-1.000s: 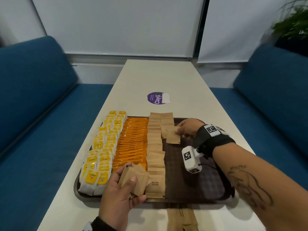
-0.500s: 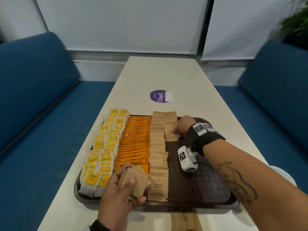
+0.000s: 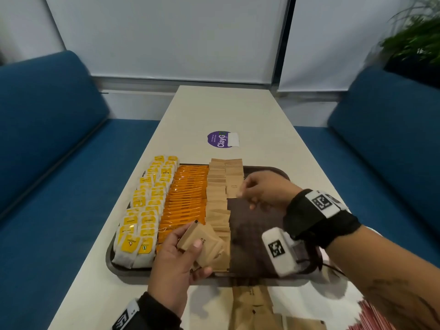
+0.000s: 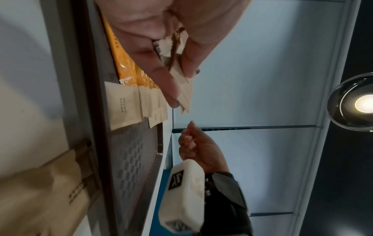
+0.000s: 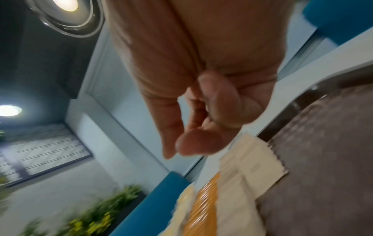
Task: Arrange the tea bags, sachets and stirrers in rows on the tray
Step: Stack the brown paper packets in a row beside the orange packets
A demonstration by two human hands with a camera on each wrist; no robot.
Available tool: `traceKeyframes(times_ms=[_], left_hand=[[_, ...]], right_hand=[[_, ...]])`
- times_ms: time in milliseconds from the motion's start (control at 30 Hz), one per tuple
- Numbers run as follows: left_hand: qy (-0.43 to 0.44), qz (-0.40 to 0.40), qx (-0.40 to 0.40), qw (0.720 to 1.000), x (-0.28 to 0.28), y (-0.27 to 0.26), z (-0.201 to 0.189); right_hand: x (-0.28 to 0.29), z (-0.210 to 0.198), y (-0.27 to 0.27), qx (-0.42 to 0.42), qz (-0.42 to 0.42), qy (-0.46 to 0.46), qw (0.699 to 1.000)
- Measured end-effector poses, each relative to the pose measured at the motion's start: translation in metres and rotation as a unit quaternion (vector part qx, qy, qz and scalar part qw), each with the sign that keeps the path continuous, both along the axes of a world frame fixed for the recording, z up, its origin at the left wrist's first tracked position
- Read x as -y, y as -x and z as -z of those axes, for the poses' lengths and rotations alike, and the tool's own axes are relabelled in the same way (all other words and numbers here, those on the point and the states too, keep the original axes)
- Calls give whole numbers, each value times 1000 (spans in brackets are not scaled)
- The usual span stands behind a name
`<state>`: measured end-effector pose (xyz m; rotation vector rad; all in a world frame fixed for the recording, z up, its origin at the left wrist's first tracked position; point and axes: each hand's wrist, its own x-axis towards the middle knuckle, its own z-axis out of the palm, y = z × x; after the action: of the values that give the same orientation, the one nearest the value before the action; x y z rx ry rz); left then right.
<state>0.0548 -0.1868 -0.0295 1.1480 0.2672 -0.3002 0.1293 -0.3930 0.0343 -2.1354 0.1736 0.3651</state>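
Observation:
A dark brown tray [image 3: 257, 234] holds rows of yellow tea bags [image 3: 147, 210], orange sachets [image 3: 188, 198] and brown sugar sachets [image 3: 216, 201]. A second, short row of brown sachets [image 3: 234, 177] lies at the far end. My left hand [image 3: 200, 258] grips a stack of brown sachets [image 3: 204, 244] above the tray's near edge. The left wrist view shows the stack [image 4: 183, 91] pinched between thumb and fingers. My right hand [image 3: 245, 198] hovers at the near end of the short row with loosely curled fingers. The right wrist view shows the right hand [image 5: 191, 140] holding nothing, just above the sachets [image 5: 252, 159].
Brown paper packets [image 3: 252, 306] lie on the white table in front of the tray, and a reddish striped bundle [image 3: 371, 315] sits at the bottom right. A purple sticker [image 3: 220, 139] is beyond the tray. Blue sofas flank the table.
My right hand has laid its brown sachet on the short second row and let go. The left hand keeps its stack in the same place.

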Motion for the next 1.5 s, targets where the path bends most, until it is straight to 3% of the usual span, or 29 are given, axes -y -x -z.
traceKeyframes(times_ms=[100, 167, 500, 767, 900, 1067, 1233, 1367, 1500], left_hand=[[-9, 11, 6, 1000, 5, 6, -1], [-15, 15, 15, 1000, 7, 11, -2], [-15, 2, 6, 1000, 4, 19, -1], [-29, 5, 22, 999, 2, 9, 6], [-42, 11, 19, 999, 1, 3, 10], [-71, 29, 23, 997, 1, -5, 12], [-62, 19, 1, 998, -5, -13, 18], [-61, 5, -21, 998, -8, -16, 24], [-58, -2, -47, 997, -10, -18, 28]], right_hand=[[-21, -6, 38, -69, -114, 0, 991], [-33, -4, 58, -89, -140, -16, 986], [-40, 12, 83, -91, -51, -138, 985], [-40, 15, 75, -69, 14, -157, 985], [-37, 13, 63, -77, 8, -205, 976], [-35, 15, 46, -106, -33, -200, 973], [-12, 7, 10, -58, 118, -221, 966], [20, 20, -33, -17, 133, -75, 988], [31, 33, -60, -46, 110, 34, 992]])
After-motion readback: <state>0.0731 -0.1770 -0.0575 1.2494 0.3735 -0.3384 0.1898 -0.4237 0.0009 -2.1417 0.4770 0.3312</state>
